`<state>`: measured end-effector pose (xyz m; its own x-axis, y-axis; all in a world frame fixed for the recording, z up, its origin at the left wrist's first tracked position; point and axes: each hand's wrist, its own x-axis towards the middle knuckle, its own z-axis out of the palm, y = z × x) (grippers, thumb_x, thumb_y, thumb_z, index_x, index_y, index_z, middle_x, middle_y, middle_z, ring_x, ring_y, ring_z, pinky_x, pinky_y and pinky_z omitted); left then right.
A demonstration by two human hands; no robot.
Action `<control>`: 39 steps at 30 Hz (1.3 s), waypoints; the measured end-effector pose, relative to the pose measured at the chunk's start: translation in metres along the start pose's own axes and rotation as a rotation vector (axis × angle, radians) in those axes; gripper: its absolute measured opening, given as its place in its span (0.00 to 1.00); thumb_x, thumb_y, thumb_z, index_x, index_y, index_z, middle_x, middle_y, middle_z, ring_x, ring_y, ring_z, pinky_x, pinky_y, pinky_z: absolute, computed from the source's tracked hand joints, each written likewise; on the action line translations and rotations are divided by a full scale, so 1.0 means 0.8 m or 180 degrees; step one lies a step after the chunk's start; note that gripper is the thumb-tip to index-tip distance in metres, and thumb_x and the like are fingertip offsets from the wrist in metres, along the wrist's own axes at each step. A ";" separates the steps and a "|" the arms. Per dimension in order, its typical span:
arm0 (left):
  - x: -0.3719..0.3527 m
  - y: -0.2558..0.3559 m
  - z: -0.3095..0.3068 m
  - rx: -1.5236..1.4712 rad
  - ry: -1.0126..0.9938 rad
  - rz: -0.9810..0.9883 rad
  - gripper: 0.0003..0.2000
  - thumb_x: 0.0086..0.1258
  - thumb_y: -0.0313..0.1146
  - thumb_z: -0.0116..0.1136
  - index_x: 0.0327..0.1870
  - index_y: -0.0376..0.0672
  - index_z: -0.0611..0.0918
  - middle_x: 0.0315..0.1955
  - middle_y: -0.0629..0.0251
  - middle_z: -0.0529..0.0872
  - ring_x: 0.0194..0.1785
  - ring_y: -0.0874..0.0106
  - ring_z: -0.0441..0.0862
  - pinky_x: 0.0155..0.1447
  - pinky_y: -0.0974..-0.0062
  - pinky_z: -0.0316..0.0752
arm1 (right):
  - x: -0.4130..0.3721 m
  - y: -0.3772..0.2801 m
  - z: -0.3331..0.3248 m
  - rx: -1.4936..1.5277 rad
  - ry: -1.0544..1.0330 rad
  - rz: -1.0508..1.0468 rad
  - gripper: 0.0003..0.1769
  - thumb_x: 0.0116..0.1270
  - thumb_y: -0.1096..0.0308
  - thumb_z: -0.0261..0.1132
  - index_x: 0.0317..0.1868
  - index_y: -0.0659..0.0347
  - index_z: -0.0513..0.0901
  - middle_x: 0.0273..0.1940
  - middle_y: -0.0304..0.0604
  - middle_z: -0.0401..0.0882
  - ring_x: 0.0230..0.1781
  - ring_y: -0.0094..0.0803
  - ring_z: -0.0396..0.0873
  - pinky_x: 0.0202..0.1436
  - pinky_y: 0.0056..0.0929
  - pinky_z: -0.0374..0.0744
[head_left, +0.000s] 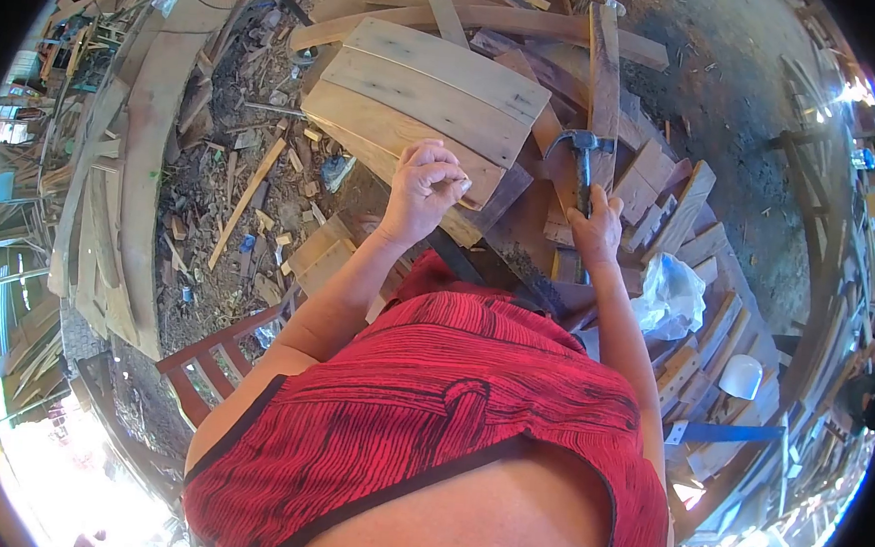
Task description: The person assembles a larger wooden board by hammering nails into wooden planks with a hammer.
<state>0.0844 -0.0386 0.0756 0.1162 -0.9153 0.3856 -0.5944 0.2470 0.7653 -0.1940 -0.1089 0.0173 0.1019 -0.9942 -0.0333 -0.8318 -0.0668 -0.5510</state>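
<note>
My right hand (598,225) is wrapped around the dark handle of a claw hammer (585,144), whose head points away from me. My left hand (425,188) is closed, fingers curled against the thumb, over the near edge of a piece made of joined wooden planks (439,85). What those fingers hold, if anything, is hidden. The planked piece lies in front of me with small dark marks along its boards. Beside the hammer head, a long narrow board (603,73) stretches away from me.
Offcut blocks (649,176) are heaped at the right, with a clear plastic bag (672,296), a white rounded object (741,376) and a blue flat strip (728,433). Wood scraps and a thin stick (247,202) litter the ground at the left, near a long plank (157,106).
</note>
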 end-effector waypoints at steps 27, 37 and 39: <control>-0.012 -0.002 0.019 0.0466 0.0449 0.0485 0.09 0.47 0.28 0.67 0.30 0.50 0.82 0.36 0.75 0.81 0.57 0.62 0.74 0.60 0.60 0.63 | 0.000 -0.041 -0.087 0.2832 -0.0488 0.0926 0.13 0.59 0.74 0.64 0.45 0.68 0.82 0.20 0.33 0.71 0.15 0.19 0.69 0.17 0.20 0.64; -0.017 -0.007 0.020 0.0461 0.0474 0.0540 0.09 0.50 0.26 0.67 0.31 0.50 0.81 0.36 0.76 0.81 0.55 0.64 0.76 0.58 0.61 0.65 | -0.054 -0.138 -0.155 0.3145 -0.0614 -0.0267 0.14 0.70 0.72 0.61 0.54 0.68 0.76 0.26 0.32 0.72 0.19 0.16 0.68 0.23 0.16 0.66; -0.018 -0.009 0.021 0.0462 0.0510 0.0553 0.09 0.50 0.26 0.68 0.31 0.50 0.81 0.36 0.76 0.81 0.55 0.64 0.76 0.58 0.61 0.66 | -0.057 -0.141 -0.149 0.3109 -0.0804 -0.0224 0.15 0.70 0.72 0.61 0.55 0.68 0.75 0.26 0.32 0.73 0.19 0.16 0.67 0.23 0.16 0.65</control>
<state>0.0736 -0.0321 0.0561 0.1202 -0.7983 0.5901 -0.7229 0.3371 0.6032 -0.1699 -0.0662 0.1807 0.3401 -0.9363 -0.0877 -0.0204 0.0859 -0.9961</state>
